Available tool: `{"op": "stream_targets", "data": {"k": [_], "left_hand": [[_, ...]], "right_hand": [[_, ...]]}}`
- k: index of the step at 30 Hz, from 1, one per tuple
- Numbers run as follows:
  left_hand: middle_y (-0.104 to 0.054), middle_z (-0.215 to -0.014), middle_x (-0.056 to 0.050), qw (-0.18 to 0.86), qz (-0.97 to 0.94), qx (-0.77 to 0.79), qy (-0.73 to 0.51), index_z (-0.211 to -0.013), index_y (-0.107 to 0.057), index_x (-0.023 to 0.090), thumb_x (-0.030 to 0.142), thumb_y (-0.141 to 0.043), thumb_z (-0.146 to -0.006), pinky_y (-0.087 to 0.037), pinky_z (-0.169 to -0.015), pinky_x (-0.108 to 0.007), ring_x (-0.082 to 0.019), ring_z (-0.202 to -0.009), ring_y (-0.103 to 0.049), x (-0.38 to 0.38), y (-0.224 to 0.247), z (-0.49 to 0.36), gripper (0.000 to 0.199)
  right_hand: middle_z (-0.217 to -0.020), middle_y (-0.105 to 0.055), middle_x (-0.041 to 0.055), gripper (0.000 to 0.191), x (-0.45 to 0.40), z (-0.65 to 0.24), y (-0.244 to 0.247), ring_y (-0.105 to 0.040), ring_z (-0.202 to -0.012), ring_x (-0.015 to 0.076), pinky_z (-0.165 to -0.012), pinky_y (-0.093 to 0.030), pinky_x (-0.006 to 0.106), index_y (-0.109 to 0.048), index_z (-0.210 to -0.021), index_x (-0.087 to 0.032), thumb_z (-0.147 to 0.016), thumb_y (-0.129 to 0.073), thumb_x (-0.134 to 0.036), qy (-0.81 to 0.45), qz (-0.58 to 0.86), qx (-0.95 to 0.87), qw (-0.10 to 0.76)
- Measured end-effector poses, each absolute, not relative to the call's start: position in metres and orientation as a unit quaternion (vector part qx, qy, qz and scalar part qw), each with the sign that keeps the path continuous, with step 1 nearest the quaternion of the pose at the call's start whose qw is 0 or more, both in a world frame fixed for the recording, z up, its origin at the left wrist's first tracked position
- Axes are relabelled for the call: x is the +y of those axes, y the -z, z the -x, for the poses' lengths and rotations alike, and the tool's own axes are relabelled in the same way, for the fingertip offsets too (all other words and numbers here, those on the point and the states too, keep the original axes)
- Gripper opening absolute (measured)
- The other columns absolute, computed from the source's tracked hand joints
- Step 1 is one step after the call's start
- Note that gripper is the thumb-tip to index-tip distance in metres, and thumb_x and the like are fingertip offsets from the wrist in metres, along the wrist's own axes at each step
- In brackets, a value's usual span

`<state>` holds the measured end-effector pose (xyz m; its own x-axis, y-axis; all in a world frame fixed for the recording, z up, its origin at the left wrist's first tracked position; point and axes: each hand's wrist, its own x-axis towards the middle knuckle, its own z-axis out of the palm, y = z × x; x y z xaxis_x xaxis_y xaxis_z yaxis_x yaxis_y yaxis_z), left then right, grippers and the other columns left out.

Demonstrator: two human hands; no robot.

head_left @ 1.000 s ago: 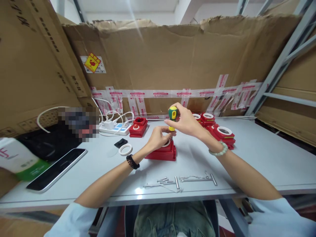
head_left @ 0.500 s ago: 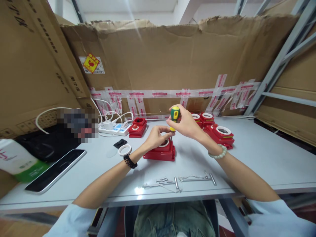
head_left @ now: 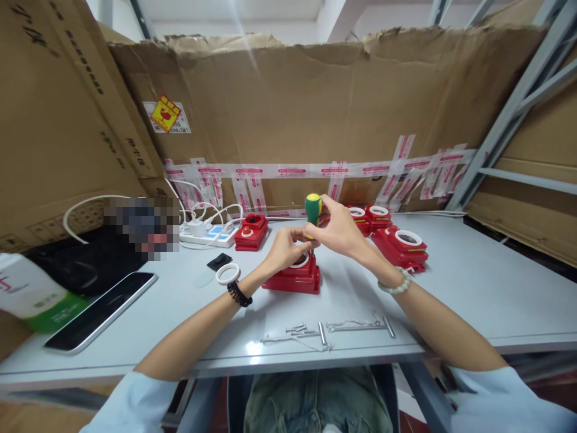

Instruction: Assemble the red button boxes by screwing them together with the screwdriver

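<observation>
In the head view my right hand [head_left: 338, 227] grips the green and yellow handle of a screwdriver [head_left: 312, 209], held upright above the right side of a red box [head_left: 293, 282] with a white ring [head_left: 301, 261] on top. My left hand [head_left: 288, 248] is beside it, over the box's upper edge. Its thumb and fingers pinch together near the screwdriver's lower end; what they hold is hidden. The screwdriver's tip is mostly covered. In front of the box lie several screws [head_left: 297, 329] and two metal T-shaped rods [head_left: 322, 334], [head_left: 388, 326] with strings.
Other red boxes [head_left: 408, 249] with white rings stand at the back right, and one red box [head_left: 251, 233] stands by a power strip [head_left: 211, 236]. Left are a loose white ring [head_left: 228, 273], a black piece [head_left: 219, 261], a phone [head_left: 103, 311] and a green-white package [head_left: 40, 300].
The screwdriver handle has shifted slightly left and turned in my right hand, whose fingers have changed position around it. My left hand has barely moved.
</observation>
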<state>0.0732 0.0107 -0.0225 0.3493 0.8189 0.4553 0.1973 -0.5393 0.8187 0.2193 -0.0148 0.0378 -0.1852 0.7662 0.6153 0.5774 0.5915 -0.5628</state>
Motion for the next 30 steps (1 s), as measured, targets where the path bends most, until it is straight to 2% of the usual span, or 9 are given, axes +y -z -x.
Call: {"op": "stream_targets", "data": {"k": [3,8,11,14,17,20,22,26,30], "left_hand": [[-0.067,-0.068,-0.002,0.279,-0.749,0.375,-0.47,-0.07,-0.065,0.013,0.042,-0.074,-0.069,-0.046,-0.062,-0.025,-0.017,-0.066,-0.061,0.01,0.022,-0.074,0.03],[-0.074,-0.091,-0.005,0.297,-0.793,0.345,-0.406,-0.089,-0.071,0.014,0.035,-0.063,-0.081,-0.048,-0.08,-0.03,-0.022,-0.089,-0.066,0.007,0.018,-0.068,0.023],[-0.074,-0.081,-0.006,0.324,-0.787,0.331,-0.409,-0.082,-0.071,0.013,0.035,-0.062,-0.081,-0.049,-0.078,-0.029,-0.021,-0.08,-0.067,0.007,0.018,-0.068,0.024],[-0.07,-0.074,-0.004,0.276,-0.773,0.359,-0.445,-0.077,-0.067,0.013,0.037,-0.068,-0.076,-0.048,-0.069,-0.027,-0.018,-0.071,-0.063,0.008,0.02,-0.071,0.024],[-0.07,-0.082,-0.003,0.238,-0.781,0.379,-0.436,-0.086,-0.066,0.015,0.037,-0.069,-0.075,-0.047,-0.07,-0.026,-0.019,-0.078,-0.063,0.007,0.019,-0.072,0.024],[-0.072,-0.088,-0.004,0.274,-0.801,0.35,-0.402,-0.09,-0.068,0.015,0.034,-0.061,-0.082,-0.048,-0.078,-0.029,-0.021,-0.086,-0.065,0.005,0.017,-0.07,0.021],[-0.073,-0.083,-0.005,0.296,-0.797,0.334,-0.407,-0.084,-0.069,0.014,0.033,-0.059,-0.083,-0.048,-0.079,-0.029,-0.02,-0.082,-0.066,0.006,0.017,-0.07,0.021],[-0.067,-0.071,-0.003,0.26,-0.77,0.356,-0.462,-0.073,-0.063,0.014,0.035,-0.066,-0.076,-0.046,-0.067,-0.025,-0.016,-0.069,-0.061,0.007,0.02,-0.072,0.022],[-0.069,-0.08,-0.003,0.237,-0.788,0.369,-0.433,-0.082,-0.065,0.014,0.032,-0.064,-0.076,-0.048,-0.07,-0.027,-0.018,-0.077,-0.062,0.006,0.019,-0.072,0.019]], "right_hand": [[-0.078,-0.066,0.0024,0.021,-0.014,-0.22,-0.034,-0.06,-0.068,0.0161,-0.063,-0.047,0.029,-0.055,-0.086,-0.018,-0.072,-0.065,-0.03,-0.117,0.416,-0.775,0.461],[-0.083,-0.068,0.0045,0.017,-0.009,-0.225,-0.028,-0.065,-0.075,0.0175,-0.069,-0.051,0.03,-0.056,-0.091,-0.017,-0.076,-0.06,-0.023,-0.161,0.407,-0.764,0.475],[-0.081,-0.068,0.0025,0.019,-0.009,-0.228,-0.027,-0.065,-0.072,0.0168,-0.067,-0.051,0.029,-0.053,-0.091,-0.018,-0.075,-0.061,-0.023,-0.164,0.415,-0.752,0.486],[-0.079,-0.067,0.0024,0.023,-0.011,-0.228,-0.026,-0.065,-0.07,0.0171,-0.066,-0.052,0.03,-0.054,-0.091,-0.018,-0.073,-0.065,-0.028,-0.16,0.41,-0.756,0.484],[-0.085,-0.07,0.0053,0.024,-0.011,-0.227,-0.024,-0.067,-0.077,0.019,-0.071,-0.053,0.032,-0.057,-0.094,-0.018,-0.075,-0.066,-0.03,-0.164,0.397,-0.766,0.479],[-0.087,-0.071,0.0065,0.02,-0.01,-0.228,-0.024,-0.068,-0.079,0.0192,-0.072,-0.054,0.033,-0.058,-0.095,-0.017,-0.077,-0.062,-0.025,-0.168,0.398,-0.761,0.484],[-0.085,-0.071,0.0056,0.02,-0.009,-0.229,-0.023,-0.068,-0.077,0.0186,-0.07,-0.054,0.031,-0.057,-0.095,-0.017,-0.076,-0.061,-0.023,-0.166,0.405,-0.753,0.491],[-0.087,-0.071,0.0054,0.028,-0.012,-0.228,-0.023,-0.067,-0.078,0.019,-0.071,-0.054,0.032,-0.057,-0.098,-0.018,-0.075,-0.067,-0.029,-0.148,0.403,-0.761,0.486],[-0.083,-0.071,0.006,0.014,-0.014,-0.226,-0.022,-0.066,-0.075,0.0185,-0.07,-0.052,0.032,-0.059,-0.088,-0.017,-0.078,-0.062,-0.027,-0.131,0.411,-0.772,0.467]]}}
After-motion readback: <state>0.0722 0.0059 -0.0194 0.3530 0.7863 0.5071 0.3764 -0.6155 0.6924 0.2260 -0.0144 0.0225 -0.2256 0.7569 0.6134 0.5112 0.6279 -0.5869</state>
